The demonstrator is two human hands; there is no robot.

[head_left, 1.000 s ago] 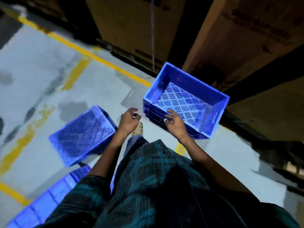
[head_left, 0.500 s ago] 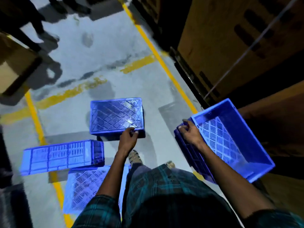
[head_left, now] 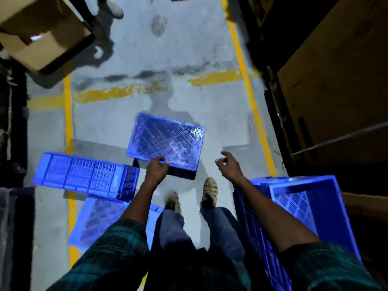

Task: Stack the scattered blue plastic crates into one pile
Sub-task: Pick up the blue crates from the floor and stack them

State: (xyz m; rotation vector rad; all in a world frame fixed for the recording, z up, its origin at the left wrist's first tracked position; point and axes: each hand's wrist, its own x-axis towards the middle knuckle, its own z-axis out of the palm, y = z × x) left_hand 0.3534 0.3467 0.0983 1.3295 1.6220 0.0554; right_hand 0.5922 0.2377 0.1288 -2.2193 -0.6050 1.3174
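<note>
Item, nearest: upright blue plastic crate pile at my right side, open top up; my right hand hangs above the floor just left of it, grip loosely curled on nothing, where half a second ago it rested on that pile's rim. Item, ahead: upturned blue lattice-bottomed plastic crate, long axis running left to right across my path; my left hand is the nearer, fingers curled over its near edge as before. Item, left: two more blue plastic crates, one on its side, one flat, well apart from the pile.
</note>
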